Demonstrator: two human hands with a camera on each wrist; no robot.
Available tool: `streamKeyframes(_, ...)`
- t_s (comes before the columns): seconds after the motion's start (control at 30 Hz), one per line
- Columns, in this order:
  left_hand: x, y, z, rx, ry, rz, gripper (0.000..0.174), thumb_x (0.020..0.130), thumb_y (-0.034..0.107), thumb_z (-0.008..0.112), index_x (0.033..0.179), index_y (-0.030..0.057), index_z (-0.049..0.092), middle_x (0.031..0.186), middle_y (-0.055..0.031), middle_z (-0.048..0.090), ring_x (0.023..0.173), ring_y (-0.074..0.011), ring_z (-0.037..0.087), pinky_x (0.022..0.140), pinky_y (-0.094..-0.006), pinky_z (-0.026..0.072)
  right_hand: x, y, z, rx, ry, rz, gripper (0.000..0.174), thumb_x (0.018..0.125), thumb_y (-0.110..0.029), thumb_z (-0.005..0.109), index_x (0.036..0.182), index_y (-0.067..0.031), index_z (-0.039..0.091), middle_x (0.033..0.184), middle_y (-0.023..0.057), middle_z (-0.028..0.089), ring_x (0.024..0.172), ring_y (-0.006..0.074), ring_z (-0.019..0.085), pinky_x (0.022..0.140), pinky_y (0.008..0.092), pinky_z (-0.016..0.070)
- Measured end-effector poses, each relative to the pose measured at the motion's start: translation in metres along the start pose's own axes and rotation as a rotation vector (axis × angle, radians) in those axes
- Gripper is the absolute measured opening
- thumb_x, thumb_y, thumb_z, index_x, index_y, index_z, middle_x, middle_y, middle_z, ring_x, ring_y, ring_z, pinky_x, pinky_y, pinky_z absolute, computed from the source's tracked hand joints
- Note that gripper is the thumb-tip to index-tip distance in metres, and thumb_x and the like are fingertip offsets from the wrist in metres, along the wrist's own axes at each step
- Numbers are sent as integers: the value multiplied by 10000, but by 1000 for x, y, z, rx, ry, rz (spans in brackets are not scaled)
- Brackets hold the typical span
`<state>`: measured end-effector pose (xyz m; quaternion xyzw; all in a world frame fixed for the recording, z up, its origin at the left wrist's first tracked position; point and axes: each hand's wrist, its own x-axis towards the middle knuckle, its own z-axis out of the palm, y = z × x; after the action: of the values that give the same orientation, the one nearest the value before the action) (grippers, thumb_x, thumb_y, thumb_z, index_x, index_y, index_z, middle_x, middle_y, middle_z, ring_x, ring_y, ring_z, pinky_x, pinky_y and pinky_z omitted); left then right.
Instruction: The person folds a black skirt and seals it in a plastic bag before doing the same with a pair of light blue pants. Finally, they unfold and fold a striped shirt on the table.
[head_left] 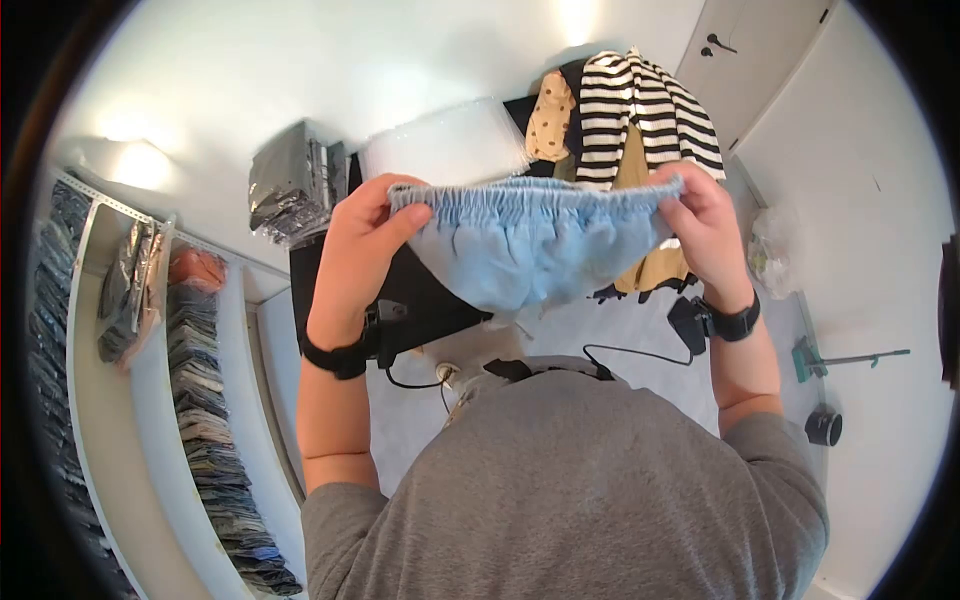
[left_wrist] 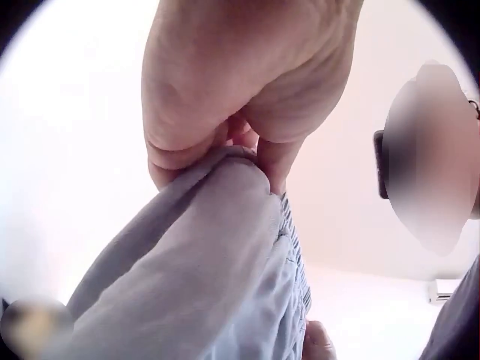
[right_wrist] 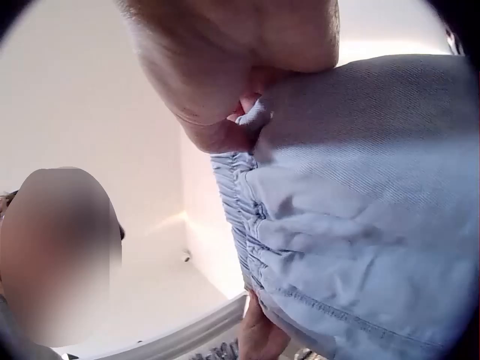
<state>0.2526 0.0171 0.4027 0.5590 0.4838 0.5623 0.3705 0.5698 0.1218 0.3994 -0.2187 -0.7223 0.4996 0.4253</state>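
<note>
A pair of light blue elastic-waist pants (head_left: 535, 245) hangs in front of the chest, its gathered waistband stretched wide between both hands. My left hand (head_left: 368, 235) pinches one end of the waistband, thumb on the near side. At the other end, my right hand (head_left: 705, 225) grips the band between thumb and fingers. In the left wrist view the blue cloth (left_wrist: 217, 225) drops away below the pinching fingers. The right wrist view shows the puckered elastic (right_wrist: 238, 210) running down from the right hand. The lower part of the pants is hidden in the head view.
Behind the pants, a black table (head_left: 320, 290) bears clear plastic bags (head_left: 440, 145) and a stack of dark packaged items (head_left: 295, 180). A striped garment (head_left: 645, 110) and a dotted cloth (head_left: 550, 115) lie at the back right. Shelves of folded clothes (head_left: 205, 400) stand at left.
</note>
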Motion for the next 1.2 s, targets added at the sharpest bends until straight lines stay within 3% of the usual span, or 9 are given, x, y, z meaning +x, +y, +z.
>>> streamKeyframes(0.2,-21,68,13,-145,-312,552,164,841,157,613,888,2,589,847,-115,639,696,-181,556,673,-286,442,9,-37,6,364,-202,-583,98,837,-78,546,777,-112,476,706,65,541,672,174,469,644,283,399)
streamKeyframes(0.3,-1,76,21,-272,-579,671,179,850,181,595,887,7,573,922,-158,639,714,-185,554,708,-310,441,33,-33,24,618,-299,-494,94,861,-138,541,793,-99,488,765,69,559,703,192,493,702,332,416)
streamKeyframes(0.37,13,76,29,-108,-468,376,224,878,263,570,764,73,535,988,-148,608,847,-202,531,749,-366,410,58,-21,42,628,-327,-330,54,866,-95,508,822,-65,514,811,72,568,766,183,530,736,311,431)
streamKeyframes(0.57,47,44,23,6,-309,362,233,878,279,565,876,46,565,1219,-168,504,1108,-225,460,977,-364,331,85,-2,70,712,-451,-52,176,804,44,411,902,-17,544,835,58,573,798,127,548,723,232,442)
streamKeyframes(0.73,40,34,-14,35,15,130,161,952,163,445,1052,47,495,865,42,496,819,-48,437,725,-187,356,74,-8,38,389,-20,61,198,841,7,408,961,-28,561,883,-13,566,821,55,511,745,186,409)
streamKeyframes(0.83,45,25,-22,116,103,75,155,952,172,449,1033,51,503,857,43,484,790,-47,409,702,-186,342,81,9,33,474,55,97,209,822,8,379,942,-44,542,819,-31,550,733,35,503,657,181,413)
streamKeyframes(1.03,46,29,-14,-170,18,-36,146,910,176,534,986,53,516,815,53,464,771,-32,425,695,-195,353,77,5,26,740,-103,173,148,806,-47,538,953,-33,549,825,-14,551,777,44,520,698,179,416)
streamKeyframes(1.1,44,34,-18,-90,-52,-2,213,860,192,601,995,49,518,809,50,467,766,-37,432,694,-198,359,75,4,24,406,-212,35,317,744,-168,646,1006,-30,534,830,-16,545,781,76,520,730,203,410)
streamKeyframes(1.2,37,50,-18,110,-133,23,328,757,212,711,979,44,539,808,46,477,746,-50,444,675,-209,371,70,-12,25,324,-321,212,416,678,-172,754,1018,-12,574,879,7,581,820,79,538,741,214,420)
